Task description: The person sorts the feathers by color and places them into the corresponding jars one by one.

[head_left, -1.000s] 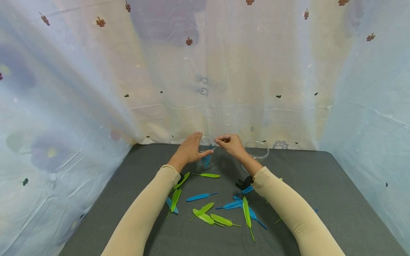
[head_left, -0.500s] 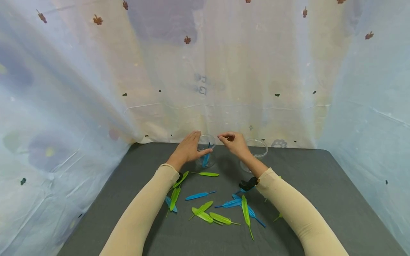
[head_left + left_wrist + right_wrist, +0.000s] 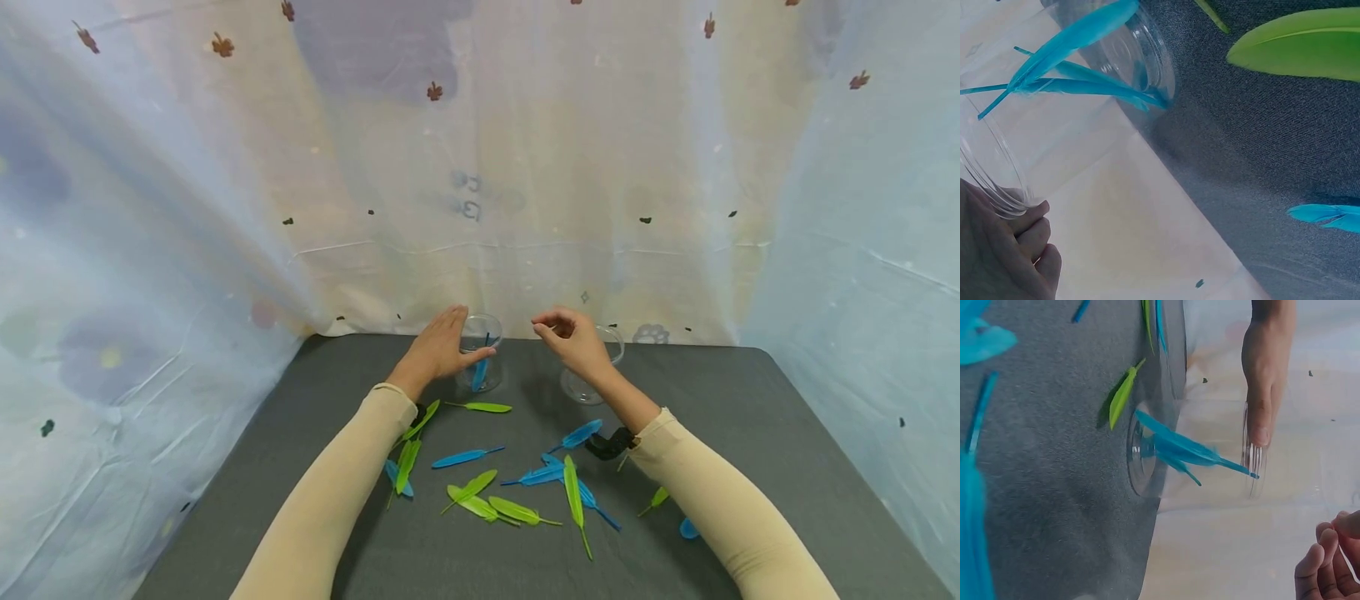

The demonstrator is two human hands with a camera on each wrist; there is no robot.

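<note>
My left hand [image 3: 435, 354] grips the rim of a clear jar [image 3: 492, 377], with its thumb at the near side. Three blue feathers [image 3: 1072, 44] lean inside that jar, stems toward its mouth. Right of the jar, my right hand [image 3: 576, 343] is raised in the air, fingers loosely bent and the thumb tip close to the index finger [image 3: 1327, 537]. I see nothing between those fingertips. A second clear jar [image 3: 581, 390] stands behind the right hand and is partly hidden by it. A green feather [image 3: 483, 407] lies just in front of the first jar.
Several loose feathers lie on the dark grey table [image 3: 465, 567], among them a blue feather [image 3: 465, 457], a green feather [image 3: 574, 500] and another blue feather [image 3: 581, 435]. A patterned curtain [image 3: 525, 275] hangs along the back edge and both sides.
My right hand has moved away from the first jar's mouth to the right, toward the second jar. The left hand has stayed at the first jar's rim.
</note>
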